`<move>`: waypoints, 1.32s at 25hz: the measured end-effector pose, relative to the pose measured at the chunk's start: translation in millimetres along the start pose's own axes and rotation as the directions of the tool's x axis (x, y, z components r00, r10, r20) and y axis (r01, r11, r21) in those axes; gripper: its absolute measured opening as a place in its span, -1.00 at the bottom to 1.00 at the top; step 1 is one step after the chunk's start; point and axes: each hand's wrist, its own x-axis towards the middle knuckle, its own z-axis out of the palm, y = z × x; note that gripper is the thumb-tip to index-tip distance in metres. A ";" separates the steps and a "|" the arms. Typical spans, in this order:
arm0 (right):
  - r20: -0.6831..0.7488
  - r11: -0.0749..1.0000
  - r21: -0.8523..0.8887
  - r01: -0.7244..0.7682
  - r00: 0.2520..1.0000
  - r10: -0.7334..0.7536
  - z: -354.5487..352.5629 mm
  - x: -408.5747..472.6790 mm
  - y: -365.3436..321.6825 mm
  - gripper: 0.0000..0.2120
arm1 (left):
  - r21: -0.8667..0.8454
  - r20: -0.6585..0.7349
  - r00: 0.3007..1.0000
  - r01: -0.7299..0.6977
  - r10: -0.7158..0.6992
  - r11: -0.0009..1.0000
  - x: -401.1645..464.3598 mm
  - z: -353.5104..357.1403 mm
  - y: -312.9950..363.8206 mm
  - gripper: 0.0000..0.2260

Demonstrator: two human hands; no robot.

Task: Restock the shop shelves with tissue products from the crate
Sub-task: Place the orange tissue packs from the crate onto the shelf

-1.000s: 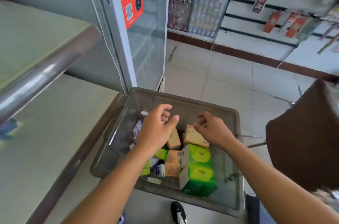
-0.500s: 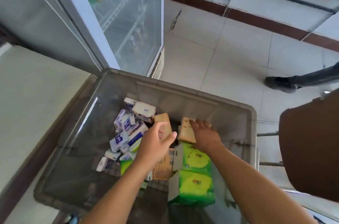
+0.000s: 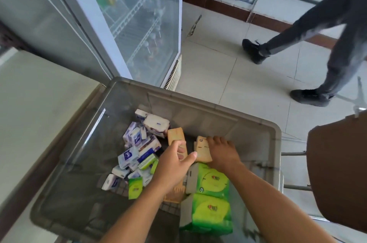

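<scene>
Gripping tan packs in crate (image 3: 258,123): left hand (image 3: 170,167), right hand (image 3: 222,153); right fingertips hidden.

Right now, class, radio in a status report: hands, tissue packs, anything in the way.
Left hand grips one tan tissue pack; right hand grips another. Both inside grey crate. Passer-by's legs cross the aisle.

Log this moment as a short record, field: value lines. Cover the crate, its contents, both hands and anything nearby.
crate: grey plastic crate, open top
contents: two tan packs, green tissue packs, loose small white-and-purple packs
left hand: left hand, grip curled round the left tan pack
right hand: right hand, fingers over the right tan pack, grip round it
nearby: glass-door fridge; another person's legs on the tiled floor
</scene>
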 end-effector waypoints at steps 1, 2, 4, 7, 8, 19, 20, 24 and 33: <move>-0.019 1.000 0.003 0.004 1.000 -0.004 -5.2 -2.6 -0.8 -0.17 | 0.008 -0.001 1.000 -0.008 0.008 1.000 -1.1 -0.5 0.9 -0.59; -0.044 1.000 0.022 0.007 0.999 -0.006 -10.8 -6.2 -2.6 -0.16 | 0.018 -0.010 1.000 -0.020 0.020 1.000 -1.8 -2.1 1.6 -0.59; -0.116 0.997 0.065 0.036 0.993 -0.028 -23.2 -16.6 -9.6 -0.15 | 0.041 -0.035 0.999 -0.037 0.038 0.998 -1.9 -7.2 3.3 -0.57; -0.255 0.991 0.079 0.106 0.963 -0.082 -55.4 -37.9 -23.2 -0.16 | 0.050 -0.079 0.995 -0.052 0.056 0.997 -5.0 -23.1 12.0 -0.46; -0.301 0.989 0.065 0.131 0.948 -0.106 -69.3 -45.7 -28.4 -0.17 | 0.038 -0.092 0.995 -0.047 0.050 0.998 -6.6 -30.6 15.5 -0.41; -0.538 0.908 -0.087 0.410 0.747 -0.389 -202.8 -143.6 -108.8 -0.12 | -0.284 -0.179 0.978 -0.159 0.110 0.946 -95.7 -152.3 25.3 -0.54; -0.533 0.895 -0.018 0.445 0.753 -0.386 -220.5 -152.7 -117.5 -0.13 | -0.298 -0.202 0.972 -0.177 0.120 0.938 -108.6 -167.4 25.8 -0.54; -0.500 0.772 0.299 0.561 0.781 -0.374 -291.8 -180.4 -147.3 -0.25 | -0.376 -0.332 0.933 -0.268 0.141 0.887 -157.4 -218.5 31.5 -0.57; -0.553 0.511 0.293 0.808 0.579 -0.599 -409.6 -274.2 -247.6 -0.73 | -0.298 -0.657 0.700 -0.582 0.279 0.757 -293.9 -319.1 67.2 -0.47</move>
